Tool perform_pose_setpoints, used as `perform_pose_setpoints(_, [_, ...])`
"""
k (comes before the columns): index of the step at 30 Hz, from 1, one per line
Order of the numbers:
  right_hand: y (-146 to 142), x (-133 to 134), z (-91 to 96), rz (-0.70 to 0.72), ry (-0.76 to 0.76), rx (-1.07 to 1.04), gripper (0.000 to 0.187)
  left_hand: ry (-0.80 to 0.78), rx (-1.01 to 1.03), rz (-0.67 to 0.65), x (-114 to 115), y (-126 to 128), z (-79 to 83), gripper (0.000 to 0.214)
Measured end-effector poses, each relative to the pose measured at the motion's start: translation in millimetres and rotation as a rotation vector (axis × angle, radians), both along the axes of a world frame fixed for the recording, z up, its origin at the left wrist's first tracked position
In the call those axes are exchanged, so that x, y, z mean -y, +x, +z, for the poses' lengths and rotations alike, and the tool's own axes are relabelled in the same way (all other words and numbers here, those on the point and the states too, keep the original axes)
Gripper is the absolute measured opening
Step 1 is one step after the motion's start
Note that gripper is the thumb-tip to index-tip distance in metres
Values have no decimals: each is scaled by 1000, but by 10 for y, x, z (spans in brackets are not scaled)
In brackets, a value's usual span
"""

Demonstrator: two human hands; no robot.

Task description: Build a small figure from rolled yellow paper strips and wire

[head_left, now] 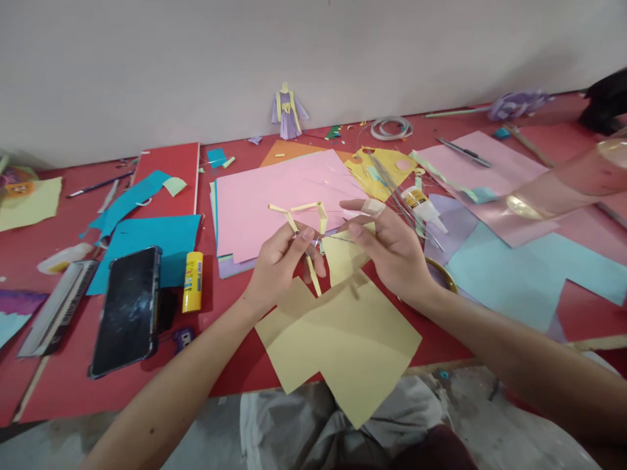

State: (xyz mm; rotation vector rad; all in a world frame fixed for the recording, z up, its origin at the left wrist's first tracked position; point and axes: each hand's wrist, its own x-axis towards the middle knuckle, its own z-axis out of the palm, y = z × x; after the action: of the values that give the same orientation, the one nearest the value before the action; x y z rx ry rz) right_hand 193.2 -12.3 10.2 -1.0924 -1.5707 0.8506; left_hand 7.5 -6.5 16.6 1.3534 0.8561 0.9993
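A strip figure (pixel 306 212) of folded yellow paper is pinched at its lower stem by the left hand (pixel 281 264), whose fingers are closed on it, thumb against forefinger. The figure rises up and away from those fingertips. Its long axis runs from the dangling strip below the hand toward the pink sheet (pixel 274 189), and short arms branch left and right at the top.

The right hand (pixel 394 254) is held just beside the figure, to its right. A small yellow piece (pixel 340 261) appears to be gripped between its thumb and curled fingers, while the forefinger is stretched out toward the figure's top. The left hand is the nearer — it is touching, and the right is kept slightly apart.

Beneath both, a large yellow sheet (pixel 353 346) is spread over the edge of the red table (pixel 63 391).

Counted — one figure, one small piece, one glue stick (pixel 192 282), one glue bottle (pixel 422 204), one phone (pixel 126 310), one paper doll (pixel 288 112).
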Motion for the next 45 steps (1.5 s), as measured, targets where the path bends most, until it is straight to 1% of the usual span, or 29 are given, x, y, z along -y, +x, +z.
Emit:
perform_pose_setpoints(2, [-5, 7, 7, -4, -39, -52, 26, -11, -4, 13, -2, 4, 2, 23])
perform_pose_setpoints(6, [-13, 3, 2, -15, -50, -115, 21, -33, 1, 50, -13, 2, 1, 24])
perform_pose_setpoints(11, [-16, -5, 22, -10, -58, -146, 19, -55, -7, 57, -25, -5, 2, 29])
perform_pose_setpoints(14, [-15, -7, 35, -5, -27, -133, 17, -53, 3, 52, -28, -9, 7, 30])
perform_pose_setpoints(21, [-10, -10, 22, -51, 2, -74, 15, -74, 58, 16, -41, -11, -23, 26])
perform_pose_setpoints(26, [-20, -6, 32, -10, 2, -78, 15, -100, 82, -29, -53, -4, -35, 24])
perform_pose_setpoints(31, [-23, 7, 29, -11, 32, -52, 13, -88, 60, -47, -52, -4, -29, 21])
perform_pose_setpoints(37, [-10, 4, 23, -19, 78, 24, 14, -111, 95, -58, -65, -20, -55, 19])
perform_pose_setpoints(41, [-10, 1, 17, -42, 73, 9, 14, -118, 130, -65, -77, -24, -83, 16])
perform_pose_setpoints(45, [-13, 2, 14, -36, 55, -17, 14, -93, 103, -47, -80, -18, -90, 18])
